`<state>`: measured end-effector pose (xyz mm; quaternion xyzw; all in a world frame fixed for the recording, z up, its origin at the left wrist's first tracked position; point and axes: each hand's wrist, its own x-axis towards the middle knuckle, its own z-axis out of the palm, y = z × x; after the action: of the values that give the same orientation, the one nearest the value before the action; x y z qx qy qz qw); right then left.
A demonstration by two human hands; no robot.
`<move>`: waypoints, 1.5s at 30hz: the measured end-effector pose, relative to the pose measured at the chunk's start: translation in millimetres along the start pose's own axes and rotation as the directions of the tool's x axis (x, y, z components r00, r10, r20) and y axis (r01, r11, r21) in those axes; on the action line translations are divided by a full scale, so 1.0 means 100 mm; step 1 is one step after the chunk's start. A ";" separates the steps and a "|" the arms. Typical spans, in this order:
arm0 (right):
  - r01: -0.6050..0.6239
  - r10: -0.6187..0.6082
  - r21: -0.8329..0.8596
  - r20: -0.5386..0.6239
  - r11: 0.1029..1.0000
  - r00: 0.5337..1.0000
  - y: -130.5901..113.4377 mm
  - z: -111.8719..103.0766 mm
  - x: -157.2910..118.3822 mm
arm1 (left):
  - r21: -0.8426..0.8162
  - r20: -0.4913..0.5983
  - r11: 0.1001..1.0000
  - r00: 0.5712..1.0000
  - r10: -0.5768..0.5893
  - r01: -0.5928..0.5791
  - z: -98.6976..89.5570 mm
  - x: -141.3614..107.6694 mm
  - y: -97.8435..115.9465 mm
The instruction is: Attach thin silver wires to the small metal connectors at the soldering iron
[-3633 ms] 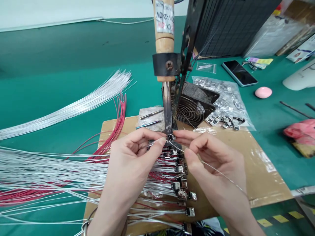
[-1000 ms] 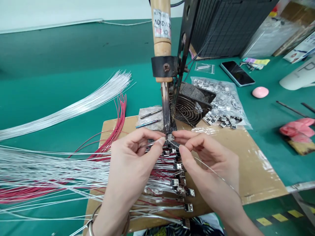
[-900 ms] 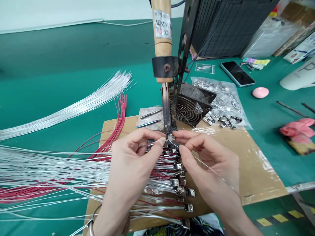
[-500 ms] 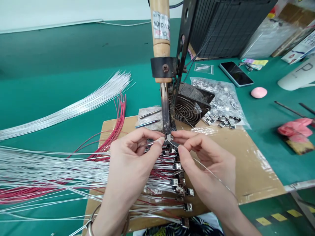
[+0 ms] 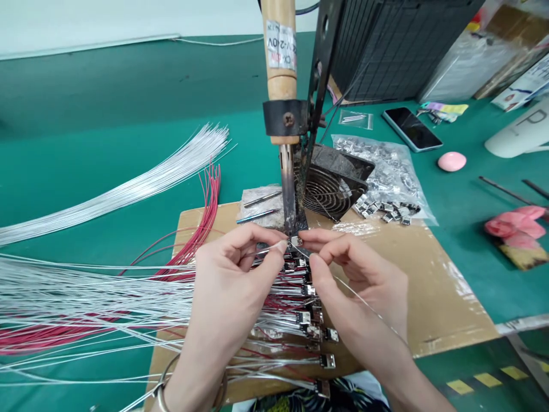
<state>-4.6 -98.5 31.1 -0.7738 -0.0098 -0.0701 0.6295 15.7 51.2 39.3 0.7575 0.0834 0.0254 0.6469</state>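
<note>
A soldering iron (image 5: 289,183) with a wooden handle hangs tip-down in a stand. Right under its tip is a small metal USB connector (image 5: 295,241). My left hand (image 5: 240,274) is closed in a pinch on a thin white wire (image 5: 262,250) that leads to the connector. My right hand (image 5: 364,280) is closed too, its thumb and fingers pinching a strand of solder wire (image 5: 360,297) that trails back over the palm. My right index fingertip is at the connector's edge; whether it grips it I cannot tell. Several wired USB connectors (image 5: 327,361) lie below on the cardboard (image 5: 412,297).
White wires (image 5: 141,186) and red wires (image 5: 208,212) spread at left. Behind the iron stand a small black fan (image 5: 328,191) and a bag of connectors (image 5: 381,166). A phone (image 5: 412,129), pink egg-shaped object (image 5: 452,161), white mug (image 5: 517,134) and pink cloth (image 5: 514,226) lie right.
Both hands stay at the iron's tip, with only a slight shift. The left wrist has moved a little to the right; the grips look the same.
</note>
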 end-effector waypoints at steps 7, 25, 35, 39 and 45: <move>0.032 -0.032 -0.011 -0.010 0.999 0.999 0.00 -0.01 0.00 | 0.000 -0.004 1.000 1.000 0.018 -0.018 0.02 0.00 0.02; 0.047 -0.047 -0.007 -0.011 0.999 0.999 0.00 0.00 -0.02 | 0.024 -0.019 0.999 0.999 0.042 -0.042 0.00 -0.04 0.01; 0.068 -0.068 0.002 -0.044 0.998 0.997 0.04 0.03 -0.03 | 0.000 -0.019 0.999 0.999 0.044 -0.044 0.00 -0.04 0.00; 0.073 -0.072 0.004 -0.048 0.997 0.996 0.05 0.03 -0.03 | 0.018 -0.010 0.999 0.999 0.045 -0.044 0.02 -0.04 0.02; 0.063 -0.063 0.012 -0.032 0.998 0.998 0.06 0.02 -0.05 | 0.014 0.001 0.999 0.999 0.047 -0.047 0.03 -0.02 0.01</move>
<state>-8.4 -97.1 24.0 -0.7680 -0.0248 -0.1020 0.6319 14.6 48.3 40.2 0.7637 0.0656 0.0395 0.6410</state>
